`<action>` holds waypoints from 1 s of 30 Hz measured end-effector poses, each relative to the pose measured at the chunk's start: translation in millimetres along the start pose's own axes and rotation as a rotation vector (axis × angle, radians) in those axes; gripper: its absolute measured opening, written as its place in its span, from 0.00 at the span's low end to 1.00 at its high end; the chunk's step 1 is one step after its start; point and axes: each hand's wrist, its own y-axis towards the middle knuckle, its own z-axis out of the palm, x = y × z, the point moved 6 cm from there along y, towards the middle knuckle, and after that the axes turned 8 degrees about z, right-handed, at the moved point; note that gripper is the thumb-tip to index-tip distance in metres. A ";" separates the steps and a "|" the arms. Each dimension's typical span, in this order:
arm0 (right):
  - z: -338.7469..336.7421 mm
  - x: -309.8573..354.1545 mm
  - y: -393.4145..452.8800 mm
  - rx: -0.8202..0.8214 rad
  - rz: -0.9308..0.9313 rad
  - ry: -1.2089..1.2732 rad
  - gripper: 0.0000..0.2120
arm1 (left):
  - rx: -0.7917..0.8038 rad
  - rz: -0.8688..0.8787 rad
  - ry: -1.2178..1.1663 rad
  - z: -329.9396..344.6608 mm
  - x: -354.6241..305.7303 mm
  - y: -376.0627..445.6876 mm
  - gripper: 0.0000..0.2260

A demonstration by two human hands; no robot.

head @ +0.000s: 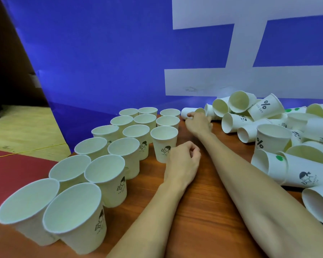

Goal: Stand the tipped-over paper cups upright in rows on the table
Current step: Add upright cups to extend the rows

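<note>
Several white paper cups [108, 179] stand upright in rows on the left half of the wooden table [203, 211]. A heap of tipped-over cups [268, 127] lies at the right. My right hand [199, 123] reaches to the far edge and grips a tipped cup [186, 113] lying on its side. My left hand [183, 161] rests on the table with its fingers curled and holds nothing; it sits just right of an upright cup [163, 142].
A blue backdrop [101, 62] with white shapes stands right behind the table's far edge. Red floor covering [11, 168] and a yellowish mat lie beyond the table's left edge. Bare wood shows between the rows and the heap.
</note>
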 end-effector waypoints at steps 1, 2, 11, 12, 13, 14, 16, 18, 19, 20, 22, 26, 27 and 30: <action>3.0 1.0 2.4 -0.013 0.005 -0.002 0.18 | -0.006 -0.005 0.005 0.1 0.9 -0.1 0.07; 5.5 1.8 4.0 -0.021 0.009 -0.004 0.18 | -0.014 -0.009 0.011 -0.1 1.6 0.1 0.07; 3.4 -1.4 -2.0 -0.113 0.008 -0.089 0.12 | -0.023 -0.010 0.014 -0.2 -0.1 0.6 0.07; -5.4 -0.3 -4.7 -0.169 -0.008 -0.102 0.13 | -0.019 -0.012 0.011 0.0 -1.0 0.5 0.07; -14.9 0.9 -7.6 -0.226 -0.029 -0.110 0.14 | -0.015 -0.012 0.008 -0.4 -2.4 0.1 0.07; -23.6 1.7 -11.8 -0.276 -0.053 -0.104 0.14 | -0.011 -0.012 0.005 -0.8 -3.0 -0.5 0.08; -40.3 1.7 -23.4 -0.347 -0.102 -0.095 0.15 | -0.011 -0.009 0.001 -1.9 -6.6 -3.1 0.08; -47.5 2.0 -35.9 -0.385 -0.152 -0.135 0.17 | -0.018 -0.008 0.011 -3.0 -7.8 -4.5 0.08; -50.8 1.9 -44.6 -0.394 -0.176 -0.159 0.18 | -0.024 -0.005 0.016 -3.9 -9.2 -5.5 0.08; -53.5 2.2 -52.6 -0.390 -0.197 -0.182 0.20 | -0.031 -0.003 0.022 -5.1 -10.6 -6.8 0.07; -60.2 3.7 -66.0 -0.371 -0.230 -0.228 0.22 | -0.046 0.000 0.029 -7.0 -13.7 -9.6 0.07; -68.4 5.3 -89.3 -0.304 -0.287 -0.233 0.21 | -0.066 -0.003 0.037 -12.4 -17.7 -16.0 0.06; -69.9 4.4 -94.8 -0.277 -0.298 -0.196 0.22 | -0.073 0.006 0.037 -13.9 -19.3 -17.6 0.06; -74.7 0.9 -108.6 -0.233 -0.333 -0.084 0.21 | -0.105 0.049 0.035 -19.4 -26.0 -19.6 0.08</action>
